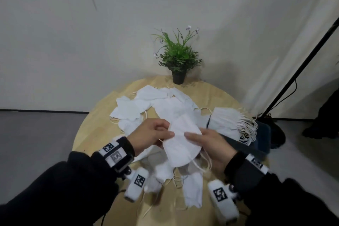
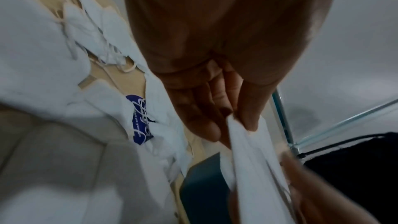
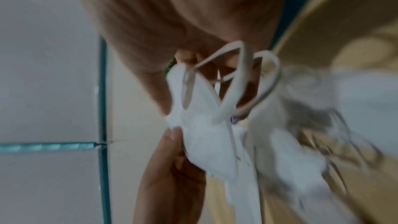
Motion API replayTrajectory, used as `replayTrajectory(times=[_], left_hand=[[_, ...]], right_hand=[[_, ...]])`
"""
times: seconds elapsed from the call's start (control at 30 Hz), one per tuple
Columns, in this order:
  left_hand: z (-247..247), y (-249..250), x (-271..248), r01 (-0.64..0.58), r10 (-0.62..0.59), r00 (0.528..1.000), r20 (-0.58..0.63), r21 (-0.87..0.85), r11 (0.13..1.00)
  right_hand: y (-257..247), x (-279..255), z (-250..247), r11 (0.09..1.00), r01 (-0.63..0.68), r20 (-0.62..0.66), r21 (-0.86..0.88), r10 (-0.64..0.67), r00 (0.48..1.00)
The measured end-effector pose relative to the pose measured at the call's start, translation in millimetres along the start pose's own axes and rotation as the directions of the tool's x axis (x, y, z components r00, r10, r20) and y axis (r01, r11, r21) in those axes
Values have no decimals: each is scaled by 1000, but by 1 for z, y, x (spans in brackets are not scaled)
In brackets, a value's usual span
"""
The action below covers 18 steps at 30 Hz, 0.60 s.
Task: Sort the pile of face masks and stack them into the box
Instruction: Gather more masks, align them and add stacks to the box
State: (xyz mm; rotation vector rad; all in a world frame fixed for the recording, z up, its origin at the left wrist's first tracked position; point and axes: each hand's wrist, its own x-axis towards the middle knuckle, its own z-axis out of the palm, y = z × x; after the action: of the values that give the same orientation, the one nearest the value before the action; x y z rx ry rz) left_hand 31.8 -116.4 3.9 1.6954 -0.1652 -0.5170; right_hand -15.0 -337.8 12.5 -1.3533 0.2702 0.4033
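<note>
Both hands lift one white mask (image 1: 180, 141) above the worktop (image 1: 95, 124), likely to flatten it. Left hand (image 1: 150, 135) pinches its edge, right hand (image 1: 211, 145) fingers curl beneath (ear loops dangling); the box (image 1: 264, 139) of stacked masks (image 1: 225, 121) waits just right of it

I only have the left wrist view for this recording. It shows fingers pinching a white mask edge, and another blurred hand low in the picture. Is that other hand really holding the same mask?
Observer: Yes. In the head view the right hand grips the opposite side of the same held mask, with the left hand across from it, above the table.
Operator: I see a dark blue corner below. Is that the box?
Observer: Likely. The head view shows a dark box at the table's right edge, with a stack of masks in it.
Operator: Anything else on the table?
Observer: A potted plant stands at the far edge, behind the loose masks.
</note>
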Motion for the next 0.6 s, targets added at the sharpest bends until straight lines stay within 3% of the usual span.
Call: replayTrajectory(times=[0.07, 0.13, 0.17, 0.27, 0.43, 0.6], left_hand=[[-7, 3, 13, 13, -12, 1000, -13, 91, 996], [-30, 10, 42, 7, 21, 995, -98, 286, 958], [-43, 14, 61, 5, 63, 988, -139, 437, 899], [-77, 24, 126, 53, 105, 985, -140, 811, 583], [-91, 23, 221, 127, 39, 988, -150, 929, 347], [-58, 15, 282, -8, -125, 992, 27, 989, 150]], right_hand=[[29, -1, 4, 988, -63, -73, 144, 75, 995], [57, -2, 0, 945, -83, -135, 317, 132, 982], [67, -2, -1, 921, -100, -161, 376, 171, 972], [81, 3, 2, 926, -127, -291, 356, 239, 927], [75, 21, 11, 975, -124, -323, 183, 179, 929], [85, 35, 20, 982, -83, -338, 168, 136, 931]])
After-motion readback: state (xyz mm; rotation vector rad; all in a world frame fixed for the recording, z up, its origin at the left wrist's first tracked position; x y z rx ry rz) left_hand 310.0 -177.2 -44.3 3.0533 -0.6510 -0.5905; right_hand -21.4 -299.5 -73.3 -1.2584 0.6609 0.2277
